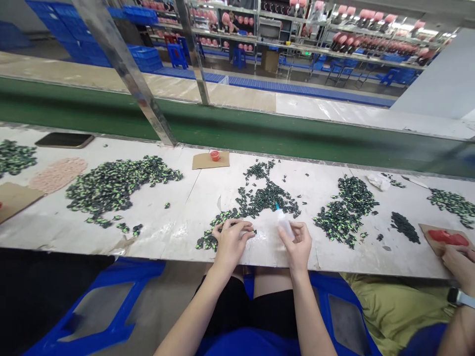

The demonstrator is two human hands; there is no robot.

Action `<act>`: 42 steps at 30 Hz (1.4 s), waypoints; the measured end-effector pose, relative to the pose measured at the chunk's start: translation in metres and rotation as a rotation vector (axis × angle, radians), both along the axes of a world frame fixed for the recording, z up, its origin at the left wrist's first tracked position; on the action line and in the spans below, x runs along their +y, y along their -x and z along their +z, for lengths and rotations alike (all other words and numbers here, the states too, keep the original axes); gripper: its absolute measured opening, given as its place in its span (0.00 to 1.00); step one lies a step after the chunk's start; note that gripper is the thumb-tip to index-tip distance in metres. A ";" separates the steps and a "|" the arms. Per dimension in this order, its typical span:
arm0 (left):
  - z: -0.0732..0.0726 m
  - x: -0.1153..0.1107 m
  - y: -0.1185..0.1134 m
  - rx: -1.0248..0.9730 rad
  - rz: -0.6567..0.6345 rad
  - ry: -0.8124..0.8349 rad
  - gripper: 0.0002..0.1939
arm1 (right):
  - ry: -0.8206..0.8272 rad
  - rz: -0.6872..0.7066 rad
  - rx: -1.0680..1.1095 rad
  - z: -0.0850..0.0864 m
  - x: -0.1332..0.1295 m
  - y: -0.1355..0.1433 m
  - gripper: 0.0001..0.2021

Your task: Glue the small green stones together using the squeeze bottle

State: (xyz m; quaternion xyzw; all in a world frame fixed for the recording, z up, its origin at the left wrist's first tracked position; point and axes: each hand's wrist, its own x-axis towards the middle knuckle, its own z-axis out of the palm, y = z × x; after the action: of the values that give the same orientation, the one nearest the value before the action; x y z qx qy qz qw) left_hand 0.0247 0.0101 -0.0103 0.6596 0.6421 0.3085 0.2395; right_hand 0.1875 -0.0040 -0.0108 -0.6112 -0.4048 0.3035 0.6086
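Observation:
My right hand (300, 245) is wrapped round a white squeeze bottle (285, 225) with a thin blue tip, tilted up and to the left. Its tip lies in front of a pile of small dark pieces (269, 197). My left hand (233, 238) pinches a small black-and-green piece (254, 232) between thumb and finger, just above the white tabletop. Beside and partly behind the left hand, a heap of black pieces with green marks (210, 240) spreads over the table.
Larger heaps of black-and-green pieces lie left (111, 185) and right (343, 212). A red cup (214, 155) stands on cardboard (200, 160) at the back. A phone (65, 140) lies far left. At right, another person's hand (460, 262) is near red material (447, 237). A metal post (148, 111) rises behind the table.

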 end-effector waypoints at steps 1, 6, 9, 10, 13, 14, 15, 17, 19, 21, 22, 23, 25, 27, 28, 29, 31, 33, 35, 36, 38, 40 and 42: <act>0.000 0.000 0.000 0.012 -0.008 -0.010 0.07 | -0.013 0.026 0.002 -0.001 0.002 0.002 0.18; -0.003 0.000 -0.001 0.074 -0.039 -0.079 0.07 | 0.035 0.194 0.027 -0.007 0.011 0.008 0.23; -0.005 0.000 -0.001 0.084 -0.051 -0.090 0.09 | 0.078 0.315 -0.139 -0.002 0.016 -0.010 0.27; -0.006 0.000 -0.002 0.080 -0.052 -0.093 0.09 | 0.065 0.364 -0.227 0.003 0.018 -0.022 0.29; -0.007 0.001 -0.002 0.064 -0.059 -0.099 0.10 | -0.049 0.310 -0.553 0.018 0.032 -0.065 0.17; -0.007 0.001 -0.002 0.060 -0.064 -0.096 0.10 | -0.077 0.223 -0.696 0.022 0.040 -0.080 0.13; -0.007 0.002 -0.002 0.058 -0.071 -0.093 0.10 | -0.066 0.178 -0.840 0.025 0.048 -0.092 0.12; -0.006 0.004 -0.002 0.052 -0.084 -0.087 0.09 | 0.051 0.207 -1.058 0.027 0.065 -0.110 0.10; -0.005 0.004 -0.002 0.044 -0.095 -0.088 0.09 | 0.108 0.239 -1.116 0.025 0.080 -0.117 0.08; -0.004 0.003 -0.001 0.032 -0.110 -0.093 0.09 | 0.136 0.260 -1.128 0.019 0.089 -0.116 0.07; -0.004 0.003 0.000 0.026 -0.121 -0.095 0.09 | 0.148 0.266 -1.135 0.017 0.092 -0.115 0.07; -0.004 0.001 0.001 0.019 -0.136 -0.097 0.09 | 0.161 0.268 -1.140 0.015 0.093 -0.113 0.06; -0.004 -0.001 0.003 0.000 -0.164 -0.102 0.09 | 0.181 0.267 -1.144 0.013 0.093 -0.110 0.06; -0.004 -0.005 0.005 -0.034 -0.181 -0.112 0.09 | 0.188 0.259 -1.140 0.015 0.089 -0.107 0.06; -0.003 -0.007 0.007 -0.062 -0.184 -0.117 0.08 | 0.185 0.252 -1.135 0.017 0.086 -0.105 0.06; -0.003 -0.009 0.008 -0.098 -0.187 -0.120 0.07 | 0.179 0.244 -1.130 0.021 0.082 -0.104 0.07; -0.001 -0.013 0.009 -0.188 -0.203 -0.118 0.05 | 0.159 0.226 -1.121 0.029 0.068 -0.099 0.09; 0.003 -0.017 0.009 -0.284 -0.214 -0.119 0.05 | 0.101 0.213 -1.042 0.036 0.049 -0.093 0.10; 0.008 -0.022 0.006 -0.373 -0.206 -0.132 0.06 | 0.000 0.187 -0.796 0.040 0.027 -0.083 0.09; 0.010 -0.024 0.005 -0.410 -0.198 -0.143 0.06 | -0.024 0.155 -0.641 0.041 0.016 -0.076 0.09; 0.015 -0.027 0.001 -0.467 -0.195 -0.167 0.07 | -0.009 0.075 -0.378 0.039 -0.004 -0.059 0.10; 0.018 -0.028 -0.003 -0.498 -0.201 -0.190 0.07 | 0.030 0.055 -0.205 0.036 -0.018 -0.038 0.11; 0.019 -0.029 -0.006 -0.507 -0.199 -0.206 0.08 | 0.064 0.094 -0.101 0.032 -0.027 -0.016 0.12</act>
State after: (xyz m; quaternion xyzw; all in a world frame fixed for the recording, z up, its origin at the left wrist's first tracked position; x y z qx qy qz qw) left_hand 0.0305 -0.0185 0.0092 0.6422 0.4592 0.5022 0.3530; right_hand 0.2031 -0.0307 0.0209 -0.6253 -0.4532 0.3132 0.5527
